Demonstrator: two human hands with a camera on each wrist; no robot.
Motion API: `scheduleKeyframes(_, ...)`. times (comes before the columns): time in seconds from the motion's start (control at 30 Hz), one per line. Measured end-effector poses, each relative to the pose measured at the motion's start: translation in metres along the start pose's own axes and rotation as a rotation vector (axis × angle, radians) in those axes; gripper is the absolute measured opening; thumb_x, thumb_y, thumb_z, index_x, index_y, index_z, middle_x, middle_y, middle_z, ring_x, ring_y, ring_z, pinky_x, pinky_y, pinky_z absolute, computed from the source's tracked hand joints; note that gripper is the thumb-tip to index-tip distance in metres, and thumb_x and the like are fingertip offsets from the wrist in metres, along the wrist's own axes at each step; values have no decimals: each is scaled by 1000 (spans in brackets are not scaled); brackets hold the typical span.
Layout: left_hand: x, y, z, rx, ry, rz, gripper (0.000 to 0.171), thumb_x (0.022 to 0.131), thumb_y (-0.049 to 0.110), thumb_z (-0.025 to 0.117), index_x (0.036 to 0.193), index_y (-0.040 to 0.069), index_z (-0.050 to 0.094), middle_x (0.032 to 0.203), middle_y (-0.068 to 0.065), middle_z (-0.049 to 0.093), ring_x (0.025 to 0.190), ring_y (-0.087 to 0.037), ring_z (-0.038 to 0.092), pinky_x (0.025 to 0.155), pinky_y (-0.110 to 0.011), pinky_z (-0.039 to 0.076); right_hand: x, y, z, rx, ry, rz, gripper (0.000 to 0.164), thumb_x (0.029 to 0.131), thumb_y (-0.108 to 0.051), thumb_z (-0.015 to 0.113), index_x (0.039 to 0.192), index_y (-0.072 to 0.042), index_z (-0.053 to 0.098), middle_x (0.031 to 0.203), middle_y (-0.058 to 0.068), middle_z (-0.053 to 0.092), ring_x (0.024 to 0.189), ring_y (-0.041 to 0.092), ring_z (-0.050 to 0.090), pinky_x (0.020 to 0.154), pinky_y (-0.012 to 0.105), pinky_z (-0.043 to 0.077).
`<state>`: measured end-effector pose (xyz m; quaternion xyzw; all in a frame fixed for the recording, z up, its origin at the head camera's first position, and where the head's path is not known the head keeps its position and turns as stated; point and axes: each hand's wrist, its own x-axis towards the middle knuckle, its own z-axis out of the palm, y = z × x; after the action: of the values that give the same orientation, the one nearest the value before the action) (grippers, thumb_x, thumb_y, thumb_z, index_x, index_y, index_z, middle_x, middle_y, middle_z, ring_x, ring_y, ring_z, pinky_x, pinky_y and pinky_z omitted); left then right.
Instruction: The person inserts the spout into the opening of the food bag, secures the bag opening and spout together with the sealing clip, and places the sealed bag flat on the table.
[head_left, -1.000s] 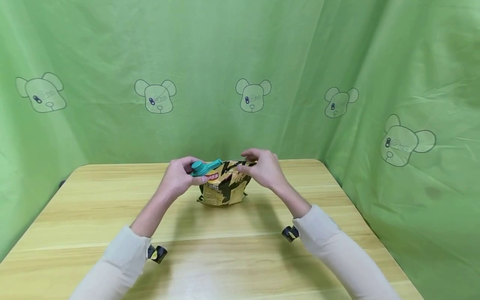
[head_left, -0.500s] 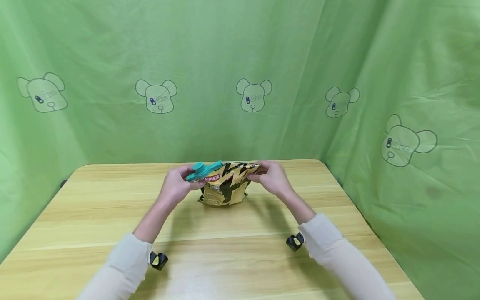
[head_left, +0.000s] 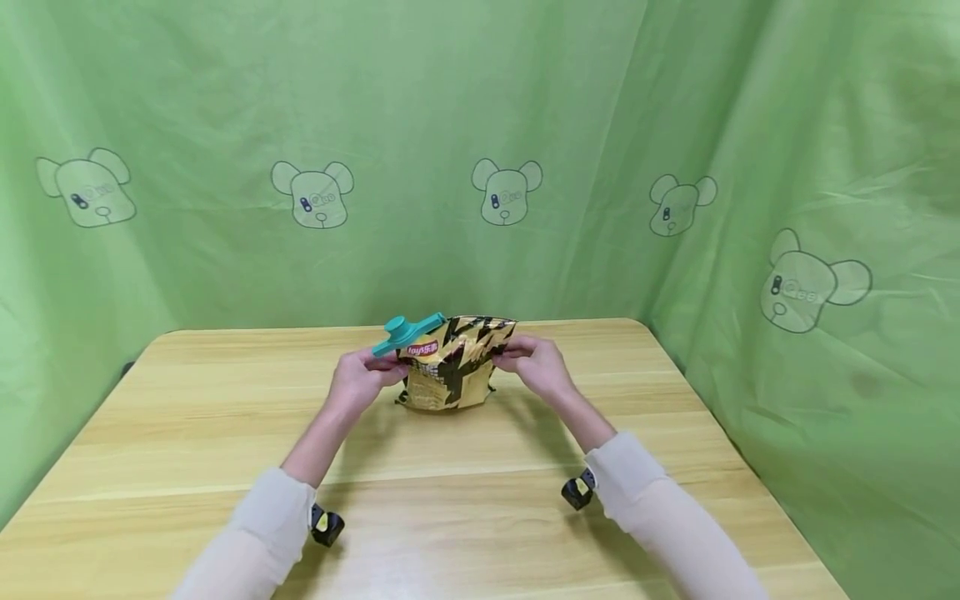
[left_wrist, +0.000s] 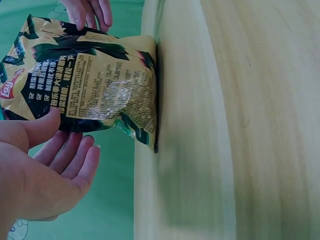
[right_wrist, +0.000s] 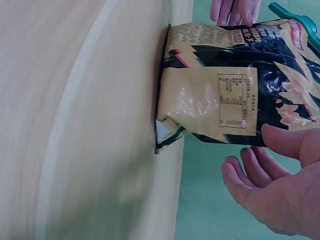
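A gold and black bag of potato chips [head_left: 453, 379] stands upright near the table's far edge, a red Lay's label at its upper left. Across the upper left part of its top lies a teal bag clip [head_left: 405, 332] with a round cap. My left hand [head_left: 358, 382] pinches the bag's left side below the clip, thumb in front. On the opposite side, my right hand [head_left: 538, 368] holds the bag's edge between thumb and fingers. Printed text covers the bag [left_wrist: 102, 85] in the left wrist view. The right wrist view shows the clip [right_wrist: 296, 20] at the bag's top.
The wooden table [head_left: 450, 525] spreads in front of the bag. Green curtains [head_left: 420, 100] with bear-head outlines hang behind it and along the sides. Black wrist cameras [head_left: 327, 527] hang beneath both cuffs.
My right hand went from the bag's top to its right edge, then slid down it. The left hand shifted from beside the clip to the side below it. The bag's top stands a little higher.
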<state>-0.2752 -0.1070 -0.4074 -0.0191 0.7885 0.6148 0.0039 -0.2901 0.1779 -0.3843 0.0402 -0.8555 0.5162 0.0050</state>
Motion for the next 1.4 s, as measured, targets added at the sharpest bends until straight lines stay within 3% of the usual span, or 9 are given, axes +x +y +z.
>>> scheduleKeyframes(0.2,4,-2,4,-10,22,-25,31,86,8,78,116,2,71,119,-16,73,115,-34,67,108,-49,48,3,7,5,33,16,26,26,89,-8,74,115,-3,73,118,16,74,111,32,69,105,46,51)
scheduleKeyframes(0.53,7,-5,6,-10,49,-28,29,87,10,78,114,4,72,112,-15,73,104,-28,68,101,-44,52,7,10,12,76,40,58,29,89,-9,75,118,-4,72,121,16,73,111,32,69,102,44,53)
scheduleKeyframes(0.97,11,-7,9,-24,73,-26,26,86,7,78,112,3,73,112,-16,74,100,-26,71,98,-41,55,8,14,19,104,95,58,25,89,-6,75,113,0,73,108,17,76,101,30,71,94,40,56)
scheduleKeyframes(1.17,12,-6,9,-12,91,-36,26,85,9,80,110,4,74,111,-15,75,100,-27,72,98,-42,55,7,12,18,117,90,76,25,89,-6,75,113,-1,72,109,17,75,103,30,71,97,41,55)
scheduleKeyframes(1.4,10,-5,8,-4,98,-51,26,86,9,80,110,4,74,110,-15,75,95,-25,75,97,-43,56,5,11,20,132,109,75,24,88,-6,76,111,0,73,105,18,76,97,29,73,99,51,54)
